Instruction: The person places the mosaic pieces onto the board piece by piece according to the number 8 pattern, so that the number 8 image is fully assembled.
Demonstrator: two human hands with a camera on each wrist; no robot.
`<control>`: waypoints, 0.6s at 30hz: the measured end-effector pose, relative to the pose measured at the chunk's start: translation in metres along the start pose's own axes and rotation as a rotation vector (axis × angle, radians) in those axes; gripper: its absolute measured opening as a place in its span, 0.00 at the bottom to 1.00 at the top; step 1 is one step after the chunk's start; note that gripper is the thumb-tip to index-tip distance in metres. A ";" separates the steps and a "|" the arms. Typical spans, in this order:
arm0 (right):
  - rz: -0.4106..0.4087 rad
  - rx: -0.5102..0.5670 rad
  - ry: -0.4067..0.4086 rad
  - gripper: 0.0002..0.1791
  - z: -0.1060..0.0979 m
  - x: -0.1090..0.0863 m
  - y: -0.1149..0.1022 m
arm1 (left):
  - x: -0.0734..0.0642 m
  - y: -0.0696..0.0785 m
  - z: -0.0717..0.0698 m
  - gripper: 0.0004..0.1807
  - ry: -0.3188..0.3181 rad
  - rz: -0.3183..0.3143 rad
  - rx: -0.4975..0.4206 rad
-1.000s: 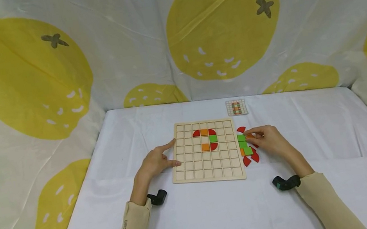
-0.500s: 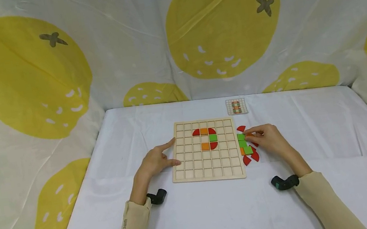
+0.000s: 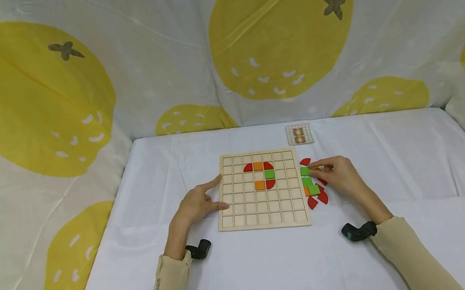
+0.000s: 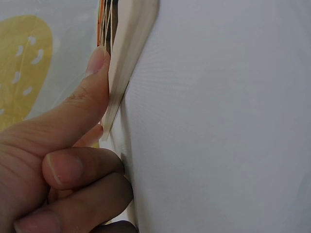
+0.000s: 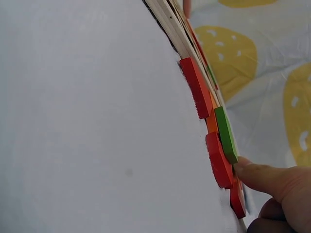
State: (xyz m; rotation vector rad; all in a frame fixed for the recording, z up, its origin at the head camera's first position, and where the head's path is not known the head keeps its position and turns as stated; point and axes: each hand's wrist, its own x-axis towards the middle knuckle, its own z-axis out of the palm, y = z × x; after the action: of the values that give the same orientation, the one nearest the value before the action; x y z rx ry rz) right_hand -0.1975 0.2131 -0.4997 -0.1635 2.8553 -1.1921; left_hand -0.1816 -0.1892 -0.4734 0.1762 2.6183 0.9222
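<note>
A wooden grid board (image 3: pixel 251 212) lies on the white cloth. On it sit red quarter-circle tiles (image 3: pixel 270 184), orange square tiles (image 3: pixel 260 185) and one green square tile (image 3: pixel 269 174). My left hand (image 3: pixel 194 206) rests at the board's left edge, thumb and index finger spread along the rim; in the left wrist view its thumb (image 4: pixel 90 80) presses on the frame while the other fingers curl beneath, off the board. Right of the board, my right hand (image 3: pixel 339 174) pinches a loose green square tile (image 3: pixel 305 171) by its right side with thumb and index finger.
More loose tiles surround the right fingers: green squares (image 3: pixel 314 190), an orange piece (image 3: pixel 306 191) and several red quarter-circles (image 3: pixel 322 195). A small pattern card (image 3: pixel 298 134) lies beyond the board's far right corner. A lemon-print cloth (image 3: pixel 168 74) hangs behind the table.
The loose green tile at my right fingertips has shifted slightly away and turned a little, parting from the green tile below it. My left hand and the board have stayed put.
</note>
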 end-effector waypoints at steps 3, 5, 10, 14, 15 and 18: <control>0.008 -0.004 0.002 0.15 -0.001 -0.001 -0.001 | 0.000 0.000 0.000 0.51 0.000 0.006 0.001; 0.007 -0.007 -0.003 0.15 -0.003 -0.001 -0.001 | 0.000 0.000 0.000 0.51 -0.001 0.006 -0.001; -0.006 -0.009 -0.014 0.16 -0.005 -0.001 -0.002 | 0.000 0.000 0.000 0.52 -0.002 0.001 -0.011; -0.006 -0.001 -0.025 0.16 -0.003 0.000 -0.002 | 0.000 0.000 -0.001 0.52 -0.005 0.002 -0.005; -0.004 -0.001 -0.029 0.16 -0.003 0.000 -0.003 | 0.000 0.001 -0.001 0.52 -0.006 0.004 -0.003; 0.007 0.000 -0.036 0.16 -0.002 0.001 -0.003 | 0.000 0.001 -0.002 0.52 -0.009 0.010 0.000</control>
State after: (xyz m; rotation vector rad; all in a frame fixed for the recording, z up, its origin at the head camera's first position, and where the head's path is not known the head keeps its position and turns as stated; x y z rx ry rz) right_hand -0.1979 0.2120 -0.4963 -0.1732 2.8227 -1.1754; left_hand -0.1821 -0.1898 -0.4718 0.1928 2.6116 0.9231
